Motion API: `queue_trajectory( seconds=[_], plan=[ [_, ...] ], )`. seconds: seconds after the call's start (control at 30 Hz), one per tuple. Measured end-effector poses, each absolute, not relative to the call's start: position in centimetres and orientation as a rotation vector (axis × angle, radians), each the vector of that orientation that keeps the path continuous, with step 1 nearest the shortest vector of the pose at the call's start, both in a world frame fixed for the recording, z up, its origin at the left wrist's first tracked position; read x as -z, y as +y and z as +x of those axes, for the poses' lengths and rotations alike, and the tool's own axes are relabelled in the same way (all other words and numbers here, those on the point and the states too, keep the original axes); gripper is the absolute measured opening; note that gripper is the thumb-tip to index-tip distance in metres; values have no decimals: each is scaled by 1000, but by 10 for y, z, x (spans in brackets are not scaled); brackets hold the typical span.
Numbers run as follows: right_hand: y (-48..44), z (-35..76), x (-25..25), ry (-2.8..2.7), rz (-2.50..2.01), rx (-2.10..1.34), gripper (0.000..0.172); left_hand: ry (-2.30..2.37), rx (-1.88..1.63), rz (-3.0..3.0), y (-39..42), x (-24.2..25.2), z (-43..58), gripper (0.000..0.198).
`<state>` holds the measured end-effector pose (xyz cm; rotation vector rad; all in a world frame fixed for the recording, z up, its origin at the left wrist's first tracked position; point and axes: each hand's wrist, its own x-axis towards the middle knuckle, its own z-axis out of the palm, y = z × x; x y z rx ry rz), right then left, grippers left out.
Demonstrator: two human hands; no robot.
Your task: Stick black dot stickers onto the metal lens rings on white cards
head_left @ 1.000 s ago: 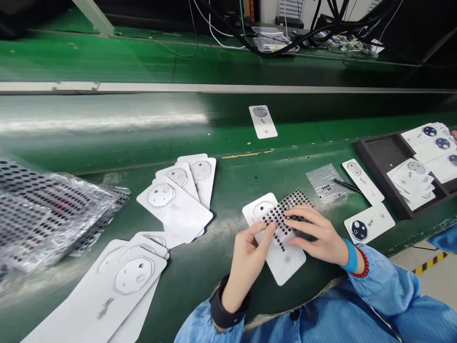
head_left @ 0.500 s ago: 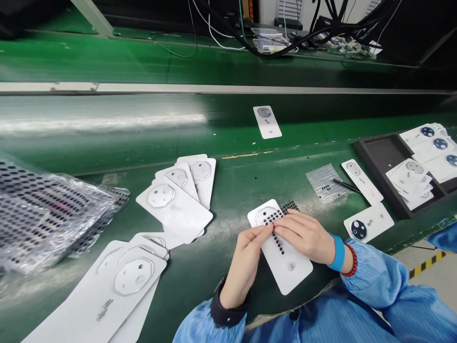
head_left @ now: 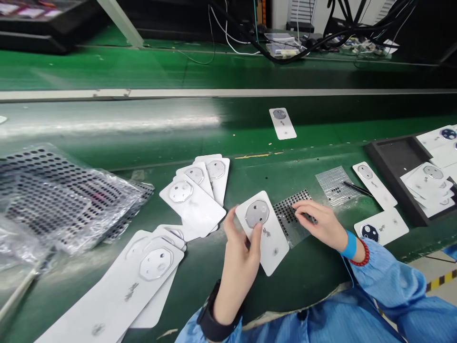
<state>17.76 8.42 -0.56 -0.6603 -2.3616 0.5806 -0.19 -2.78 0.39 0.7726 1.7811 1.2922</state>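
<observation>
My left hand (head_left: 240, 257) grips a white card (head_left: 266, 236) with a round grey lens piece near its top, tilted up off the green bench. My right hand (head_left: 319, 223) rests with bent fingers on a clear sheet of small black dots (head_left: 291, 214) lying just right of the card; I cannot make out whether its fingertips pinch a dot. Both sleeves are blue; the right wrist wears a blue band and red beads.
Fanned white cards (head_left: 196, 195) lie to the left, with more (head_left: 143, 281) at the lower left. A bag of dotted sheets (head_left: 60, 200) sits far left. Another dotted sheet (head_left: 333, 183) with a thin black tool (head_left: 357, 189), single cards and a black tray (head_left: 396, 162) lie right.
The dot sheet came off the card and now lies to its right under my right hand. My left hand has lifted and tilted the card. The view shifted slightly.
</observation>
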Motion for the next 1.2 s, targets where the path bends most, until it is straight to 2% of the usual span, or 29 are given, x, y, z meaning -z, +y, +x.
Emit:
queue_trajectory(
  seconds=[0.1, 0.2, 0.6, 0.93, 1.07, 1.2],
  plan=[
    [72, 163, -23, -2139, -647, -724, 9, 1740, -1262, 847, -33, -16, 8, 30],
    [62, 149, -39, -2097, -532, -651, 11, 1759, -1229, 991, -34, -28, 20, 16],
    [56, 146, -41, -2044, -567, -473, 15, 1731, -1270, 1196, -37, -40, 32, 5],
    [42, 157, -31, -2279, -478, 41, 26, 1665, -1347, 1229, -38, -43, 32, 11],
    [40, 161, -30, -2301, -506, -20, 32, 1698, -1399, 1209, -37, -43, 31, 10],
    [42, 167, -35, -2291, -487, -323, 38, 1711, -1464, 1259, -33, -43, 30, 17]
  ],
)
